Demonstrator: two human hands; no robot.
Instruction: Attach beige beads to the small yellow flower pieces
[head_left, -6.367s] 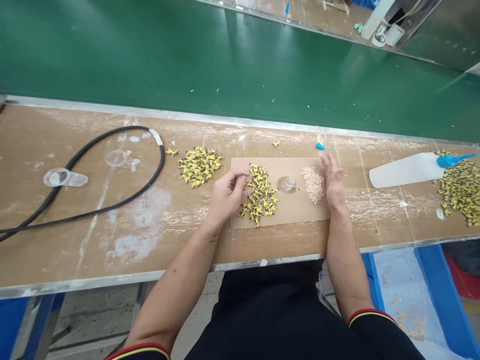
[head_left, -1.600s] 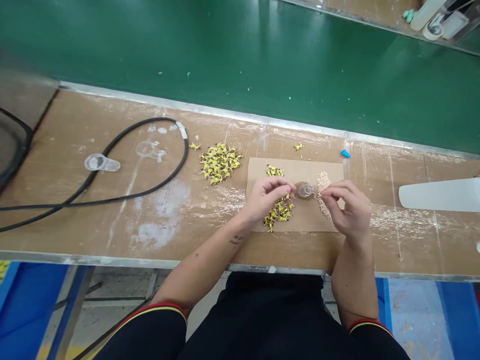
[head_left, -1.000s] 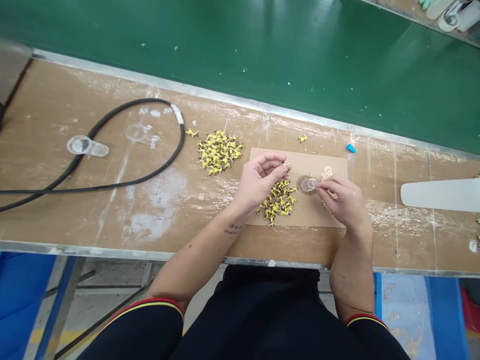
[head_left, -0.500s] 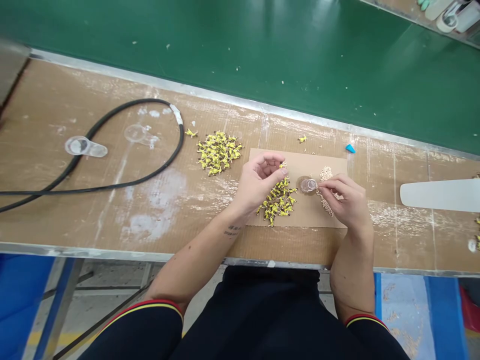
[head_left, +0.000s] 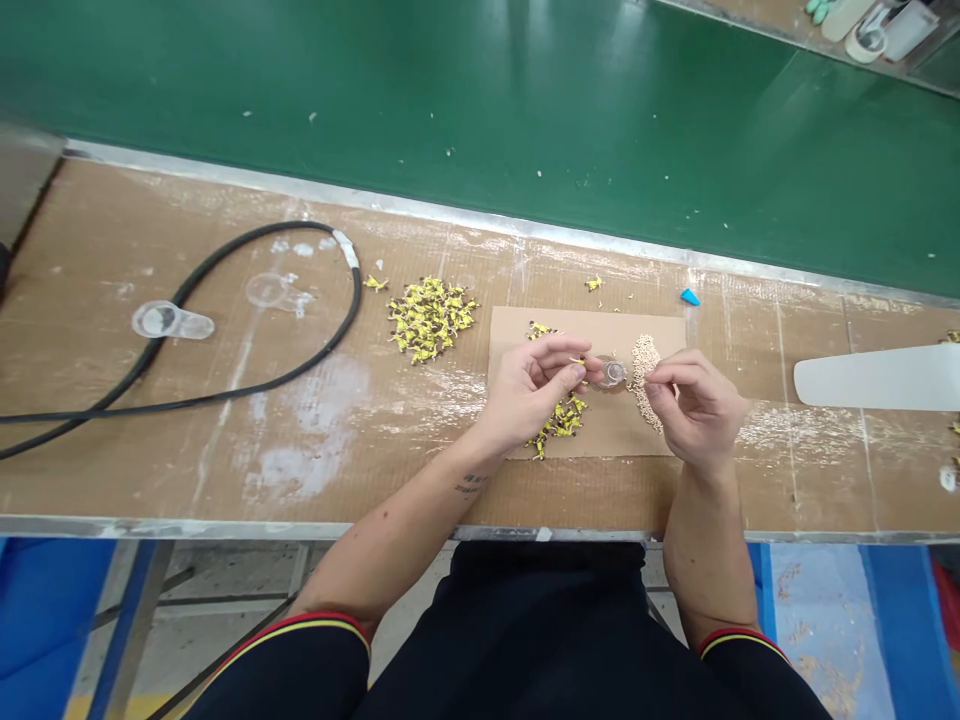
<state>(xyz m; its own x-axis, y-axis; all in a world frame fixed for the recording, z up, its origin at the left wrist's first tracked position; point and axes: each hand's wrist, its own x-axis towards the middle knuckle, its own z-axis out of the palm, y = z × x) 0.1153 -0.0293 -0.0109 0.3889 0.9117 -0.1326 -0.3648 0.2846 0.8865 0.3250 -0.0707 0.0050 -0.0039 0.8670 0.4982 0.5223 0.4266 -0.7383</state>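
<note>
My left hand is closed, thumb and fingers pinching a small yellow-and-black figure above a cardboard sheet. Partly covered by this hand is a loose pile of similar yellow figures. My right hand is closed in a pinch at the right edge of the sheet, and whatever its fingertips hold is too small to make out. Beside those fingertips lies a heap of tiny beige pieces. Between both hands sits a small clear scoop-like cup, apart from the right fingers.
A second heap of yellow figures lies left of the sheet. A black cable loops past a clear plastic scoop. A small blue piece and a white flat blade lie to the right. Beyond the table runs a green surface.
My left hand has moved right and slightly nearer, carrying the figure toward the cup. The right hand has shifted slightly right, away from the cup. The camera view has shifted slightly.
</note>
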